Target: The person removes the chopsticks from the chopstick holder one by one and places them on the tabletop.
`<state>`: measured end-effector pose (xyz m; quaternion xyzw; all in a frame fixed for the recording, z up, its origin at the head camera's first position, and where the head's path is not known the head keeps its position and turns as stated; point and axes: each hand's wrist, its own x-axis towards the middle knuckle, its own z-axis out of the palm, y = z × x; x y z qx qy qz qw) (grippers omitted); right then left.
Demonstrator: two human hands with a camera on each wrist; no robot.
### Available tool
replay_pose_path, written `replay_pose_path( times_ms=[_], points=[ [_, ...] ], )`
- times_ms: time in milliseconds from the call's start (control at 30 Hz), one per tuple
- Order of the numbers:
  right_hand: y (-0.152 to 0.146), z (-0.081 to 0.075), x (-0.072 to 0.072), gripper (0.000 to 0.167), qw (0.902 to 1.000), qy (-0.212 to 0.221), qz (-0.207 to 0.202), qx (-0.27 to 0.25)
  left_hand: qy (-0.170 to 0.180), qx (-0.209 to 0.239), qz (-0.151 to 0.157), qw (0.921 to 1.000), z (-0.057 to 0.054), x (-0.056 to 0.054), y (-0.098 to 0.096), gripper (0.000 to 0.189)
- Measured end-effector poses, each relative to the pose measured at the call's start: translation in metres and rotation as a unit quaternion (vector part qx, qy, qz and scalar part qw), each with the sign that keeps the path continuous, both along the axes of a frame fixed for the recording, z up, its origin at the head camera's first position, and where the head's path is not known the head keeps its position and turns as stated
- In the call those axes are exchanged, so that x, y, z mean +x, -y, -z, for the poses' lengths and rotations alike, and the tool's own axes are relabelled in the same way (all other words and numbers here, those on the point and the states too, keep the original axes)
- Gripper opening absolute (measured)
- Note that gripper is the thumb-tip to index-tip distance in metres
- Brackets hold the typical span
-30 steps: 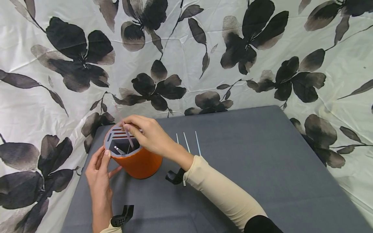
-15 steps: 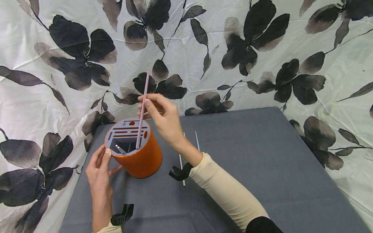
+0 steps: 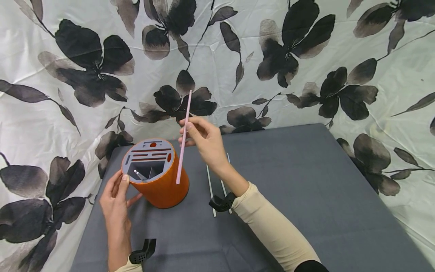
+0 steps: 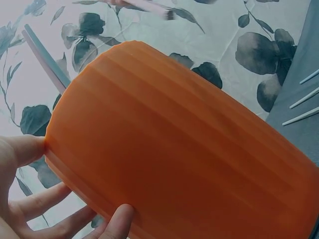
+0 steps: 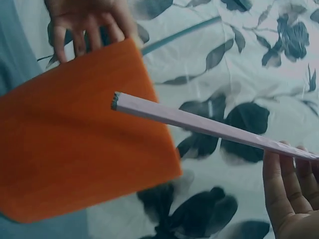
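Observation:
An orange utensil holder [image 3: 166,194] stands at the table's left, its grey top cut with slots, round holes and one large opening. My left hand [image 3: 116,200] holds it at the near left, thumb on the rim and fingers against the side. My right hand [image 3: 208,145] pinches a pink chopstick [image 3: 184,145] near its middle, thin end up. Its thick lower end, silver-tipped in the right wrist view, is outside the opening, in front of the holder's right side. Inside the opening lies a silvery stick end [image 3: 139,174]. The left wrist view shows sticks [image 4: 47,57] protruding past the rim.
Pale chopsticks [image 3: 210,192] lie on the grey table [image 3: 289,181] right of the holder, partly under the right forearm; the left wrist view shows three tips [image 4: 304,98]. A floral cloth [image 3: 217,68] hangs behind. Black wrist mounts [image 3: 222,203] stick out from both wrists.
My right hand has drawn the pink chopstick up out of the holder's large opening, then carried it right past the rim. The left hand has stayed on the holder.

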<state>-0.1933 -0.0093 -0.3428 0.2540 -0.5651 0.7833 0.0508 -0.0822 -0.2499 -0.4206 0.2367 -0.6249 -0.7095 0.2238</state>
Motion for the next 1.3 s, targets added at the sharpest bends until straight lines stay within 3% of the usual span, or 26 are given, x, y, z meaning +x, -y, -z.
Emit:
replay_pose_path(
  times_ms=[233, 400, 667, 967, 1300],
  points=[
    [-0.026, 0.033, -0.004, 0.027, 0.9983, 0.054, 0.020, 0.007, -0.008, 0.005, -0.002, 1.0000, 0.000, 0.000, 0.001, 0.046],
    [-0.048, 0.057, -0.007, 0.028, 0.9940, 0.088, 0.049, 0.043, -0.004, 0.006, -0.002, 1.0000, 0.000, 0.000, 0.002, 0.046],
    [-0.076, 0.082, -0.010, 0.025, 0.9843, 0.137, 0.066, 0.089, -0.002, 0.003, -0.003, 1.0000, 0.001, 0.000, 0.001, 0.045],
    [-0.104, 0.104, -0.012, 0.027, 0.9645, 0.191, 0.079, 0.164, -0.002, 0.007, -0.004, 1.0000, 0.002, 0.000, 0.000, 0.045],
    [-0.124, 0.138, -0.015, 0.028, 0.9409, 0.217, 0.112, 0.235, 0.006, -0.009, -0.009, 0.9999, 0.001, -0.001, -0.001, 0.046]
  ],
)
